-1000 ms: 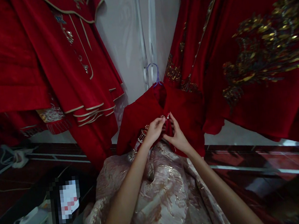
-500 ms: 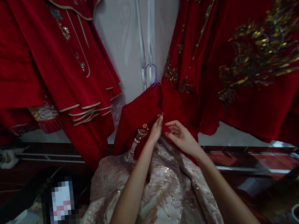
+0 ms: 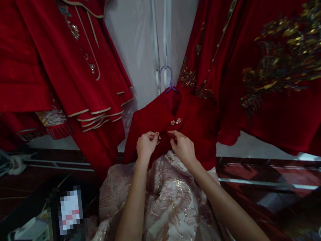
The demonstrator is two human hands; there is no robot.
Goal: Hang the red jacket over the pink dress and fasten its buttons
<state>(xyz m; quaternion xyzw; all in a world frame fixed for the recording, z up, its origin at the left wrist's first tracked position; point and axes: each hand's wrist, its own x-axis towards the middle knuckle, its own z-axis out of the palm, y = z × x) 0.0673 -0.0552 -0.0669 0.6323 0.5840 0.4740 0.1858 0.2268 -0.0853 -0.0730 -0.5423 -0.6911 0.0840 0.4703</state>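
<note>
A small red velvet jacket (image 3: 197, 120) hangs on a purple hanger (image 3: 167, 78) in front of me. A pearl clasp (image 3: 175, 121) near its collar is fastened. My left hand (image 3: 146, 145) and my right hand (image 3: 183, 148) sit just below that clasp, both pinched on the jacket's front edges at a second beaded clasp (image 3: 158, 137). The fingers of the two hands nearly touch. Under my forearms lies a pale pink and gold brocade skirt (image 3: 169, 210).
Red embroidered garments hang to the left (image 3: 59, 69) and right (image 3: 271, 68), with a white wall (image 3: 141, 42) between them. A power strip with cables (image 3: 32, 235) and a blurred-out device (image 3: 69, 210) lie lower left. Dark reddish floor lies to the right (image 3: 269, 185).
Both hands left the upper clasp, now fastened, and dropped lower on the jacket front. The right hand, open half a second ago, is now pinched on the fabric.
</note>
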